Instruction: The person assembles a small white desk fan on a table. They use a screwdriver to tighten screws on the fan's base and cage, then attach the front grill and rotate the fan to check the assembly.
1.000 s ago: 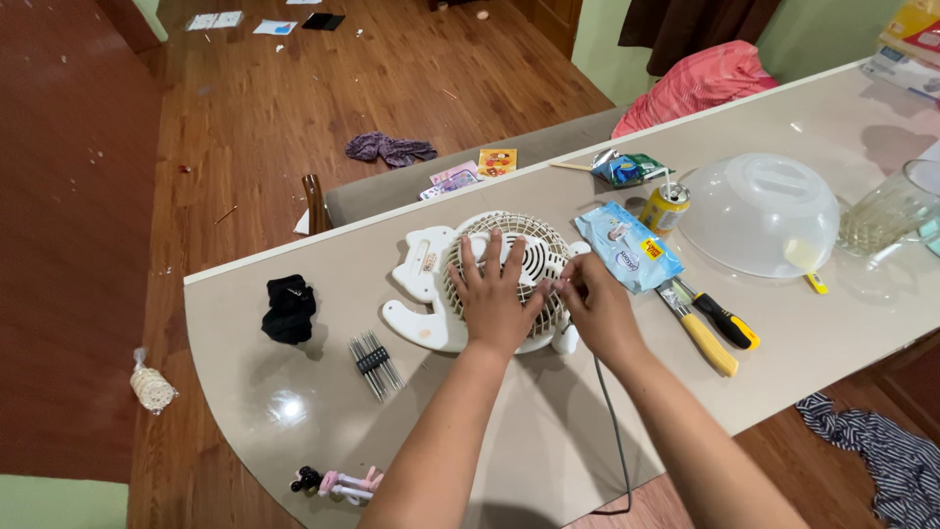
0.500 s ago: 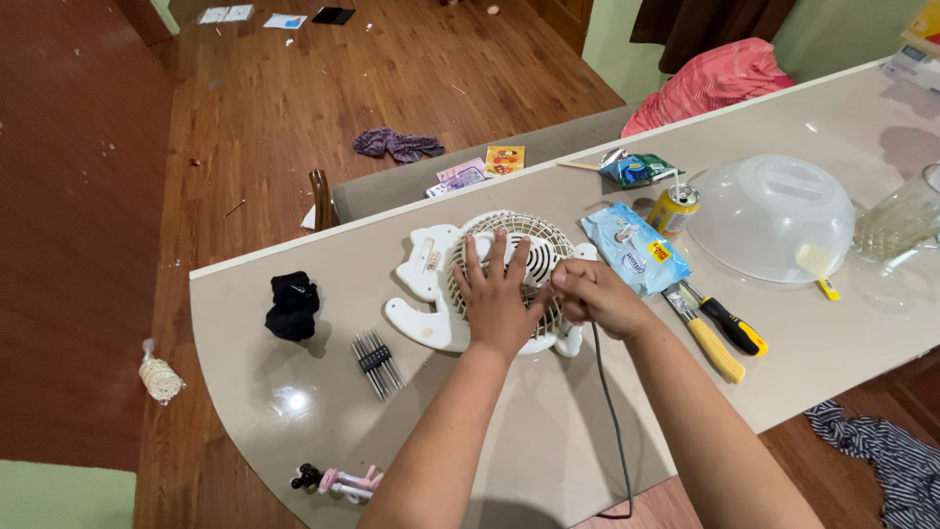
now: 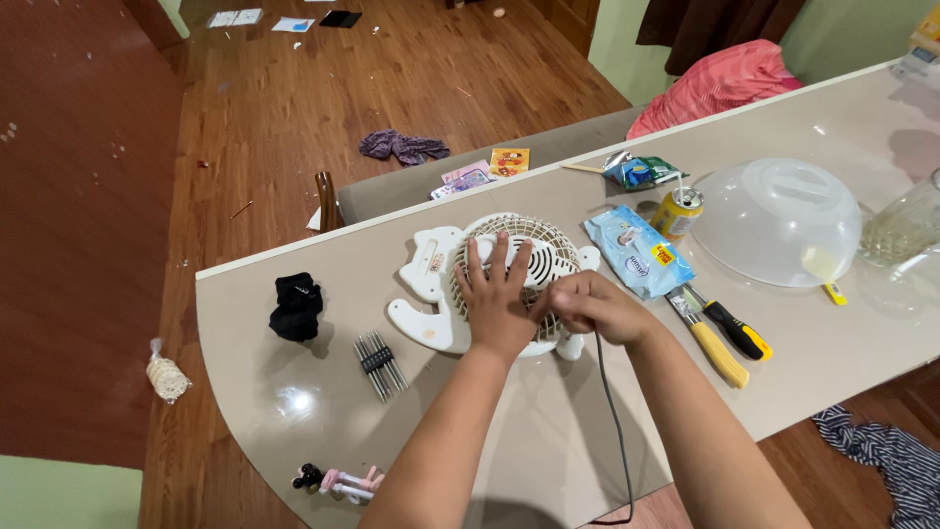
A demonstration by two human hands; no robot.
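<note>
Fig.: small white fan (image 3: pixel 490 284) lying grille-up on beige table (image 3: pixel 548 451), near the curved front edge, w/ its cat-shaped base spread flat to the left. Laid on its back, the grille faces the worker and both hands can bear on it from above.

Left hand (image 3: pixel 496 299): palm down on grille centre, fingers (image 3: pixel 494 257) spread wide and flat across the ribs; grips nothing, appears to pin the fan in place.

Right hand (image 3: pixel 590 306): at grille's right rim, fingers curled narrow into a loose fist, tips bunched against the rim. Whether they pinch a small part: cannot tell, tips hidden. Grey cord (image 3: pixel 612 421) runs from under this hand toward the table's near edge.

Surroundings: screwdrivers (image 3: pixel 723 335), yellow and black handles, just right of the hand, within reach; blue wipes pack (image 3: pixel 636 253) beside fan; drink can (image 3: pixel 677 211); clear dome lid (image 3: pixel 778 220); black cloth (image 3: pixel 296 306) and bit set (image 3: pixel 377 360) to the left.
</note>
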